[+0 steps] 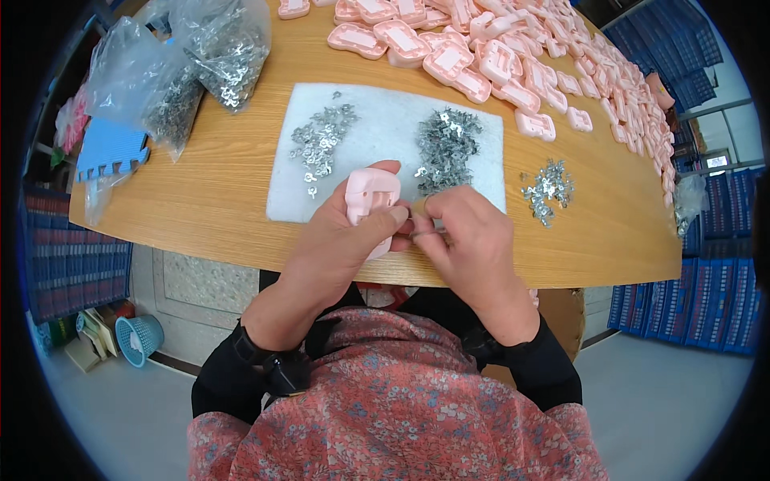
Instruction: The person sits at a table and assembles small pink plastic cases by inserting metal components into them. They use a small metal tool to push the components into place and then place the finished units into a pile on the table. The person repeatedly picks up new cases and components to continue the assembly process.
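A pale pink plastic casing (pixel 370 191) with rectangular recesses is in my left hand (pixel 329 244), tilted upright, thumb across its front. At its right side my right hand (pixel 475 240) is closed in a pinch, fingertips close to the left fingers. What the pinch holds, if anything, is too small to make out. Under and beyond the hands lies a white foam sheet (pixel 377 120). It carries a loose scatter of small metal contact tabs (pixel 319 143) on the left and a denser heap of small metal pieces (pixel 449 144) on the right.
More small metal tabs (pixel 549 191) lie on the wooden table (pixel 228 176) right of the sheet. Many pink casings (pixel 501 60) are heaped across the far and right side. Clear bags of metal parts (pixel 228 60) and a blue foam mat (pixel 112 146) sit at the left.
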`<state>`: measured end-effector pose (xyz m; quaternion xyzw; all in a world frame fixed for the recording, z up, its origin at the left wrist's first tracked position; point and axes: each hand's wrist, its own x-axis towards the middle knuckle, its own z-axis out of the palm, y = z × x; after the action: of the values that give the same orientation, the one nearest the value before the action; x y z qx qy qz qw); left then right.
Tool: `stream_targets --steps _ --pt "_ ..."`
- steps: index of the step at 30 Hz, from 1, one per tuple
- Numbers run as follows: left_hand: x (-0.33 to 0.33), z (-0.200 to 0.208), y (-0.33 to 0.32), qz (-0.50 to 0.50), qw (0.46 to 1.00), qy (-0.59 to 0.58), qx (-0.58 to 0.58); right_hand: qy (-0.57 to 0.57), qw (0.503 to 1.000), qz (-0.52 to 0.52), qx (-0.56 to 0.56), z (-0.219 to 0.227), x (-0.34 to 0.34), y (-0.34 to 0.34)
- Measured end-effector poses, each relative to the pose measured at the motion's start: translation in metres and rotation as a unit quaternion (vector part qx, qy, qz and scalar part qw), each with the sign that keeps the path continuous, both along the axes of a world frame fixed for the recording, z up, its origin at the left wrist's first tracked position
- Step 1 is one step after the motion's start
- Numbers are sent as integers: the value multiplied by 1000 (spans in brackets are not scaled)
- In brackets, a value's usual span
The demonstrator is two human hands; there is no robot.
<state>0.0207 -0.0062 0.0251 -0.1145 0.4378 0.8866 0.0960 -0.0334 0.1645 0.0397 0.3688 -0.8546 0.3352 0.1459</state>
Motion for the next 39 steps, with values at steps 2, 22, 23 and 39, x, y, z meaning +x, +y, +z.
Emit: stream_targets --steps 2,22,23,39 --pt "-3 -2 3 -1 1000 19 2 71 997 30 5 0 0 2" --pt "-21 6 10 -150 961 119 -197 -505 859 30 -76 21 -21 45" --pt "-21 7 11 -157 959 119 -205 -527 846 35 -74 19 -23 46" --pt "-15 -9 18 -154 963 -82 204 -249 957 -8 -146 4 -2 33"
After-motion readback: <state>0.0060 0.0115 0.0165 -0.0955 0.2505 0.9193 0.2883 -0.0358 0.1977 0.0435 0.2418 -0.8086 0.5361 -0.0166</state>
